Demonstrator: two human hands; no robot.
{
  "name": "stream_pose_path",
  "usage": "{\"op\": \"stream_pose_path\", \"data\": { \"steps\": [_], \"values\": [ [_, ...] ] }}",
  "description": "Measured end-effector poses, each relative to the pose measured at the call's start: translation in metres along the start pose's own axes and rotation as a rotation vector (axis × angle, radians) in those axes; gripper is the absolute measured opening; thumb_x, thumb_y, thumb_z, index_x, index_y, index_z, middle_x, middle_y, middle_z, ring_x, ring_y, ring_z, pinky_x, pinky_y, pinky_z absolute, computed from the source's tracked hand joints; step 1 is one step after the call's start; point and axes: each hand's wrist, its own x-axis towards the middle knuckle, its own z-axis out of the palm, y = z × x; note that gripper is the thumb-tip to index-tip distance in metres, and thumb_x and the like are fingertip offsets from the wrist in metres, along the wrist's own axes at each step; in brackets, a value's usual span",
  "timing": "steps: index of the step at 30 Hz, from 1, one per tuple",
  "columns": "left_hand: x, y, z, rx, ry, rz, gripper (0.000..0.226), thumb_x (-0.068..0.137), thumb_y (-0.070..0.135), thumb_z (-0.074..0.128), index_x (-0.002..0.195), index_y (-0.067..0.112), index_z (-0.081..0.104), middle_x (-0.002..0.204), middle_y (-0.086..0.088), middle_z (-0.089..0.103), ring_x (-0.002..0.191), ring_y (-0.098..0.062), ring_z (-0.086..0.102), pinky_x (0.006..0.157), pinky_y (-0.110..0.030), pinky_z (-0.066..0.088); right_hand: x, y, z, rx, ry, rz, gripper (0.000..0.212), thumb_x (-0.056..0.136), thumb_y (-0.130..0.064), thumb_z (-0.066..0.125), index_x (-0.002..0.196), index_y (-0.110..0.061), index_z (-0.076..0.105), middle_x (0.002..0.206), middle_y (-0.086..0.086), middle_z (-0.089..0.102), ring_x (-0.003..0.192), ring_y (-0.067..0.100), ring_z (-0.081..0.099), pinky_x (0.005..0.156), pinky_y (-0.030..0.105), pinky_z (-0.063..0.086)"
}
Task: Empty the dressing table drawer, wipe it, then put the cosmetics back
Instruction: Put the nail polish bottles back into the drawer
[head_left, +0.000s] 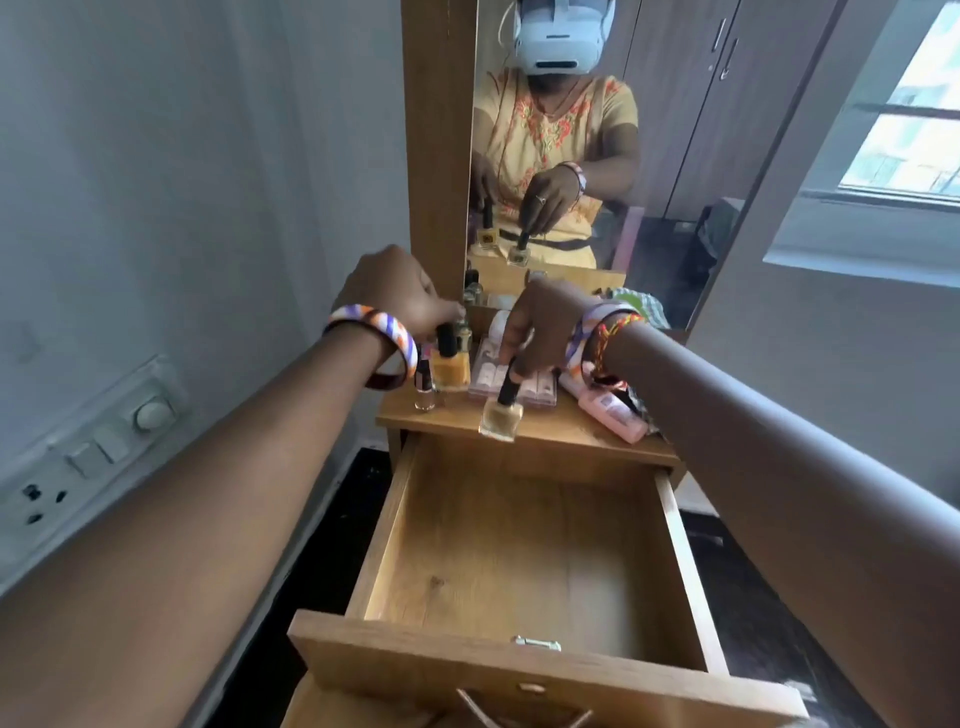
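The wooden drawer (675, 551) is pulled out toward me and its inside is bare. On the dressing table top (561, 434) behind it, my left hand (400, 293) grips the black cap of an orange nail polish bottle (452, 370). My right hand (545, 322) holds a beige nail polish bottle (501, 415) by its black cap, lifted slightly over the table's front edge. A pink palette (530, 387) lies under my right hand. A small clear bottle (424, 387) stands left of the orange one. A pink tube (615, 413) lies to the right.
A tall mirror (675, 156) rises behind the table top and reflects me. More small bottles (472, 293) stand at its base, with a checked cloth (649, 306) at the right. A switch panel (98, 447) is on the left wall. The floor is dark.
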Motion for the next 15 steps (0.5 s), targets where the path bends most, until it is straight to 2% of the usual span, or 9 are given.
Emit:
{"op": "stream_pose_path", "data": {
  "steps": [2, 4, 5, 6, 8, 11, 15],
  "values": [
    [-0.016, -0.011, 0.017, 0.004, -0.065, -0.039, 0.03, 0.076, 0.033, 0.074, 0.059, 0.009, 0.069, 0.065, -0.011, 0.067, 0.067, -0.023, 0.065, 0.064, -0.025, 0.045, -0.006, 0.002, 0.022, -0.023, -0.053, 0.011, 0.027, 0.071, -0.005, 0.076, 0.098, -0.005, 0.073, 0.065, -0.005, 0.056, 0.038, -0.006, 0.05, 0.035, 0.0, 0.032],
    [-0.029, -0.023, 0.037, -0.012, -0.119, -0.091, 0.029, 0.075, 0.033, 0.075, 0.065, 0.006, 0.072, 0.068, -0.011, 0.069, 0.068, -0.025, 0.066, 0.065, -0.027, 0.049, -0.008, 0.008, 0.047, -0.014, -0.046, 0.032, 0.027, 0.069, -0.006, 0.078, 0.095, -0.006, 0.074, 0.076, 0.0, 0.059, 0.054, 0.002, 0.052, 0.039, 0.0, 0.033],
    [-0.035, -0.029, 0.047, -0.031, -0.139, -0.122, 0.027, 0.076, 0.032, 0.075, 0.069, 0.006, 0.074, 0.071, -0.012, 0.071, 0.068, -0.024, 0.067, 0.067, -0.028, 0.053, -0.009, 0.011, 0.06, -0.01, -0.026, 0.049, 0.025, 0.068, -0.007, 0.078, 0.093, -0.009, 0.074, 0.08, 0.001, 0.059, 0.066, 0.009, 0.055, 0.048, 0.002, 0.039],
    [-0.041, -0.034, 0.056, -0.049, -0.147, -0.148, 0.025, 0.076, 0.031, 0.075, 0.07, 0.006, 0.075, 0.072, -0.012, 0.072, 0.067, -0.023, 0.067, 0.07, -0.029, 0.054, -0.008, 0.013, 0.073, -0.006, -0.002, 0.066, 0.023, 0.067, -0.009, 0.079, 0.09, -0.011, 0.075, 0.083, 0.002, 0.059, 0.078, 0.015, 0.058, 0.061, 0.011, 0.047],
    [-0.051, -0.044, 0.074, -0.072, -0.138, -0.207, 0.023, 0.077, 0.028, 0.075, 0.072, 0.006, 0.075, 0.071, -0.011, 0.073, 0.062, -0.021, 0.064, 0.07, -0.028, 0.053, -0.008, 0.015, 0.097, 0.02, 0.039, 0.107, 0.018, 0.068, -0.01, 0.078, 0.086, -0.014, 0.074, 0.092, 0.006, 0.065, 0.093, 0.022, 0.06, 0.078, 0.026, 0.051],
    [-0.058, -0.057, 0.1, -0.109, -0.15, -0.282, 0.023, 0.08, 0.026, 0.073, 0.075, 0.003, 0.075, 0.071, -0.014, 0.072, 0.061, -0.021, 0.063, 0.07, -0.029, 0.054, -0.009, 0.015, 0.126, 0.093, 0.083, 0.153, 0.017, 0.078, -0.006, 0.07, 0.093, -0.013, 0.073, 0.103, 0.008, 0.069, 0.094, 0.022, 0.065, 0.076, 0.026, 0.05],
    [-0.057, -0.066, 0.123, -0.09, -0.151, -0.323, 0.026, 0.081, 0.03, 0.071, 0.074, 0.005, 0.073, 0.073, -0.014, 0.073, 0.069, -0.028, 0.07, 0.073, -0.034, 0.058, -0.008, 0.014, 0.153, 0.108, 0.118, 0.171, 0.02, 0.085, -0.004, 0.062, 0.101, -0.011, 0.071, 0.103, 0.012, 0.069, 0.095, 0.027, 0.066, 0.079, 0.029, 0.052]
  ]
}}
